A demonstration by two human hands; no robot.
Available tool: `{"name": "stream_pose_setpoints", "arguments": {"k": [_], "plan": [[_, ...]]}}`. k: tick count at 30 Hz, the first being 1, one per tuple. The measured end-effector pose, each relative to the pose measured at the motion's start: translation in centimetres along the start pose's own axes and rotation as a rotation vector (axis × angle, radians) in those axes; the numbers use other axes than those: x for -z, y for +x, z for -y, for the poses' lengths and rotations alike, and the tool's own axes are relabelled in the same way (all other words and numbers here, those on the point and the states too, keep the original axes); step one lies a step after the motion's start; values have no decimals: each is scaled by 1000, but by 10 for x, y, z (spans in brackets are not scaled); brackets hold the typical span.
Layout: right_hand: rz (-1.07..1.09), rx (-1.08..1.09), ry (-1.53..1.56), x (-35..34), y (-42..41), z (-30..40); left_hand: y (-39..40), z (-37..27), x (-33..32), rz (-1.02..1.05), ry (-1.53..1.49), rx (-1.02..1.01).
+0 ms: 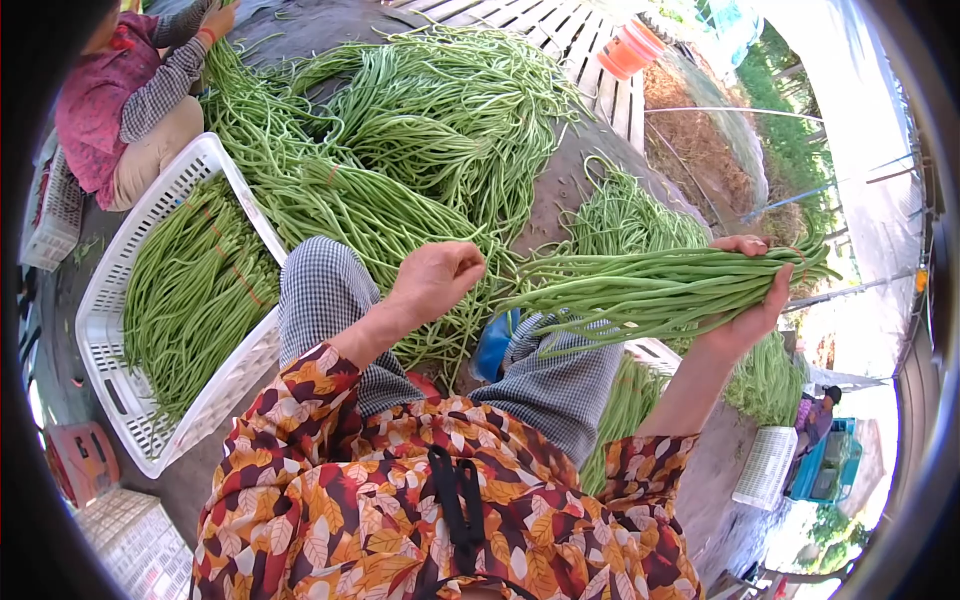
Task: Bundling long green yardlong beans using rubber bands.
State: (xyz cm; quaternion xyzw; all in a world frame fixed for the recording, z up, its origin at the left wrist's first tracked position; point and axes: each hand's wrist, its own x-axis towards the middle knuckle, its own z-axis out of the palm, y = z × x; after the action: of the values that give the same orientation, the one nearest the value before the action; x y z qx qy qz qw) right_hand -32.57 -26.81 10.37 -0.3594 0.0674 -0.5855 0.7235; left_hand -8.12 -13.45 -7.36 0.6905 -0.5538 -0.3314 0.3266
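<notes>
My right hand (750, 300) grips a bundle of long green yard-long beans (660, 289) near its right end, where a thin red band (799, 259) goes round it; the loose ends point left. My left hand (446, 274) is closed in a loose fist above my lap, apart from the bundle, with nothing visible in it. Below and beyond that fist, another large bundle (382, 202) lies on the bean heap, with a red band at its upper left. At my left, a white plastic crate (165, 461) holds banded bean bundles (202, 300).
A large bean heap (457, 97) covers the ground ahead, with a smaller pile (630, 214) to its right. A co-worker (142, 97) sits at the upper left, handling beans. An orange bucket (630, 49) stands on wooden slats. More crates (765, 465) and another person (814, 420) are at the right.
</notes>
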Motion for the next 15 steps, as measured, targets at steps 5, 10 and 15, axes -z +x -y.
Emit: {"name": "stream_pose_setpoints", "arguments": {"k": [5,10,15], "plan": [[3,-22,-9,4,-5,-7,-10,-58,10,-214,-327,-343],[83,-128,-59,0,-16,-30,-14,-105,29,-297,-277,-602],[230,-199,-241,-25,-23,-53,-2,-120,38,-119,-428,-681]]}}
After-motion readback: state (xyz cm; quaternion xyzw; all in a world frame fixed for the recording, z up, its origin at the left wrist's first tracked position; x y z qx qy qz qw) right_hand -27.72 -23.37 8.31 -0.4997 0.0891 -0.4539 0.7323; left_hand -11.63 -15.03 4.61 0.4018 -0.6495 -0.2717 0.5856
